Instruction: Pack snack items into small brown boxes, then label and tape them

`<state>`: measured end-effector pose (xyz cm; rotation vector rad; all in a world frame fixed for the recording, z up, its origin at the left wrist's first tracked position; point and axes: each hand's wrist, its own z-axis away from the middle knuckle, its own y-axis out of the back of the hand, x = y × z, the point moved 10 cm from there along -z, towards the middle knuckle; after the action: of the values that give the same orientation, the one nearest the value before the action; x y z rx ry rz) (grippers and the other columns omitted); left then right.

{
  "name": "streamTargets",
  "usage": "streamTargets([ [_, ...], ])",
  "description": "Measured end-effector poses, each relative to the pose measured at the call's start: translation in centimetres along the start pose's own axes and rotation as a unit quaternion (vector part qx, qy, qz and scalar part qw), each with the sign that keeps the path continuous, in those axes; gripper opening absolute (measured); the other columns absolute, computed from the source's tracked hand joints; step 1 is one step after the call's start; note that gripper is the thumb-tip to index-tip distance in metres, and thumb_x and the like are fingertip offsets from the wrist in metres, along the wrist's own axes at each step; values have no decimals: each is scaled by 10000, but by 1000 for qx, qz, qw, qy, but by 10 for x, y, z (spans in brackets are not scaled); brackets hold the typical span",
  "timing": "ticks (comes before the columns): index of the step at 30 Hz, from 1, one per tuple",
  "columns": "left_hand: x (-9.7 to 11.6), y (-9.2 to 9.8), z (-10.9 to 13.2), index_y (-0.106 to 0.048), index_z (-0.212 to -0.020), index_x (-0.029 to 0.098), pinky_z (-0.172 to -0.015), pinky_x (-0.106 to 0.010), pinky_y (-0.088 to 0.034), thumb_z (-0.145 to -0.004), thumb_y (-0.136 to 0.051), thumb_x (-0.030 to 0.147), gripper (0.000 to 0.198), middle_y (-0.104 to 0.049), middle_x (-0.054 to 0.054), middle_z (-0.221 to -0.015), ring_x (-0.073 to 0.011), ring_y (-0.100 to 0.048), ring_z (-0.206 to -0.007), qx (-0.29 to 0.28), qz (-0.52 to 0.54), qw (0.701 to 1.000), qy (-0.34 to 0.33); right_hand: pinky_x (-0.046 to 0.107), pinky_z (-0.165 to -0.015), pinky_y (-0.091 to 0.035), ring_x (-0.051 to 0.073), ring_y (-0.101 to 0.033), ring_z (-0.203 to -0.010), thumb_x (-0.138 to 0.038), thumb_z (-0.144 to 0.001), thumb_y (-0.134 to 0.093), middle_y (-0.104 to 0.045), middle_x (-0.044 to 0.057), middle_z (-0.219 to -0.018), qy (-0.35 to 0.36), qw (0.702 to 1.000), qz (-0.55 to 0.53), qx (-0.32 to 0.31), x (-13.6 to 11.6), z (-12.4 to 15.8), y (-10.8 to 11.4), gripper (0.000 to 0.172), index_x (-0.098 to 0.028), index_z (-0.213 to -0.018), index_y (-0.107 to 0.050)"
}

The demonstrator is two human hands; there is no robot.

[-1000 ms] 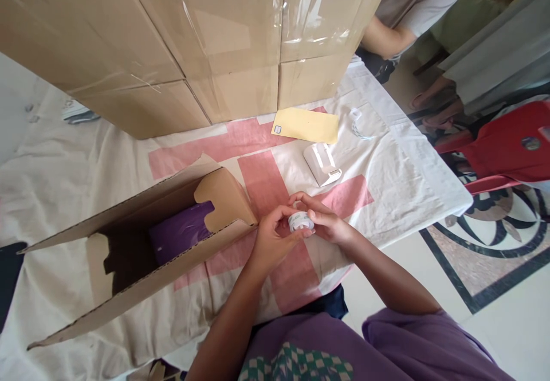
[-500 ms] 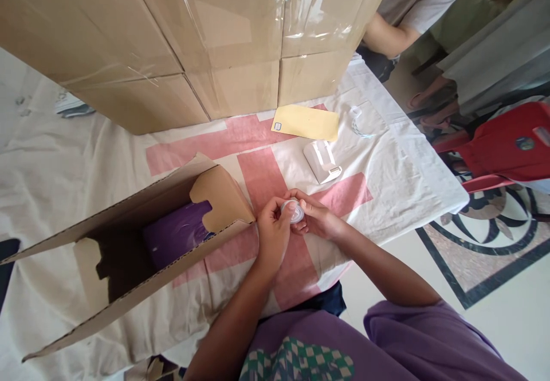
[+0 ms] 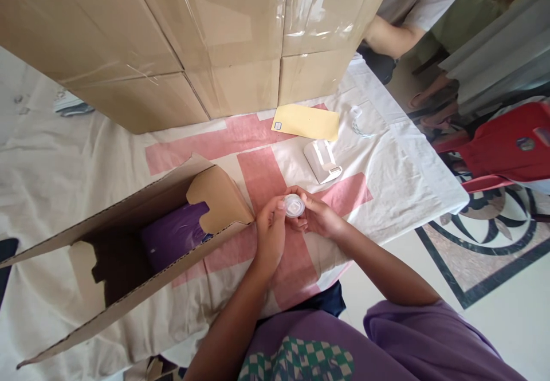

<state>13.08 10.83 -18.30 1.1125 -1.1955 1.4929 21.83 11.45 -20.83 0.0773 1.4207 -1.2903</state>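
Observation:
Between my two hands is a small round whitish see-through plastic container (image 3: 294,205), its circular face turned up and something pale at its middle. My left hand (image 3: 270,229) grips its left rim with thumb and fingers. My right hand (image 3: 318,215) has its thumb on the right edge and its fingers curled beneath. What exactly the container holds is too small to tell. Just beyond my hands, a small white open carton (image 3: 321,161) lies on the cloth. To the left, an open cardboard box (image 3: 227,189) has a purple package (image 3: 176,235) inside.
Stacked, taped cardboard boxes (image 3: 236,37) wall off the table's far side. A yellow envelope (image 3: 306,122) and a white tag with string (image 3: 356,114) lie before them. A person's arm (image 3: 393,37) shows behind. A red chair (image 3: 511,143) stands right of the cloth-covered table (image 3: 412,197).
My left thumb has slid off the container's top to its left rim, uncovering the round face. My right hand stays nearly in place.

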Motion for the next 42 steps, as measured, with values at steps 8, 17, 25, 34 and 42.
streamTargets([
  [8,-2,-1,5,-761,-1170,231,-881,-283,-581,-930,-740,414,303,-758,-55,-1110,-192,-710,-1006,-22,-45,998,-34,218,-465,-277,72,-348,-460,-628,-886,-684,-564,-51,-729,17,999,-8,32,-7,-1,8,512,-225,-1150,-512],
  [17,16,-3,13,-757,-1209,296,-882,-289,-558,-971,-703,321,246,-749,-27,-1096,-179,-707,-978,-57,-108,983,-136,228,-514,-318,76,-397,-521,-612,-943,-664,-590,-25,-801,94,995,27,-16,-20,7,0,494,-214,-1217,-559],
  [25,21,-1,16,-762,-1212,294,-828,-293,-562,-968,-711,293,250,-758,-14,-1008,-166,-707,-877,-57,-122,977,-164,225,-507,-343,84,-408,-541,-636,-937,-671,-551,-38,-781,100,994,49,-25,-20,8,-1,503,-218,-1199,-579],
  [34,39,-2,28,-685,-1348,289,-879,-354,-600,-976,-673,187,386,-778,-57,-1198,-196,-712,-1003,-71,-159,940,-293,221,-571,-407,112,-523,-653,-594,-944,-684,-594,-11,-849,123,985,104,-58,-29,15,-10,564,-207,-1339,-572],
  [42,44,-3,25,-752,-1222,271,-754,-313,-551,-915,-771,238,310,-808,-43,-985,-168,-665,-814,-94,-100,947,-291,215,-562,-409,124,-547,-663,-615,-905,-714,-677,33,-922,116,988,85,-64,-26,17,-9,603,-199,-1318,-571],
])
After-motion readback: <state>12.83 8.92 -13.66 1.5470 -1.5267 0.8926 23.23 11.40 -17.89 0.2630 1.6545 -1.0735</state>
